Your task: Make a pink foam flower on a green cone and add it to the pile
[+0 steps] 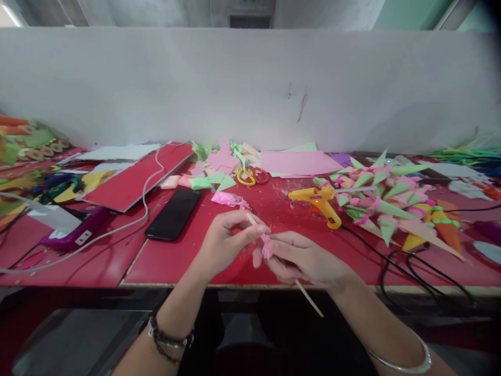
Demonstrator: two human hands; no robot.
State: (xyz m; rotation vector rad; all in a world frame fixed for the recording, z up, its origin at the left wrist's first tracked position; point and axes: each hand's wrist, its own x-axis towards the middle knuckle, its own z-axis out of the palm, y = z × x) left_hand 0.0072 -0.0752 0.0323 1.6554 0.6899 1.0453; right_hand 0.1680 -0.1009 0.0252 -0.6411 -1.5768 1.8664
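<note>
My left hand (227,237) and my right hand (303,258) meet over the front edge of the red table (168,258). Together they pinch a thin wooden stick (309,297) that runs diagonally from the left fingertips down past my right wrist. A small pink paper piece (266,248) is wrapped around the stick between the two hands. My left thumb and fingers grip the upper end of the stick. My right fingers close around the pink piece and the stick's middle.
A black phone (173,213) lies left of my hands. A yellow glue gun (319,201) with a black cord sits to the right, beside a pile of green and pink paper cones (385,206). Scissors (250,176), pink sheets (297,162) and scraps lie behind; a white partition (250,89) backs the table.
</note>
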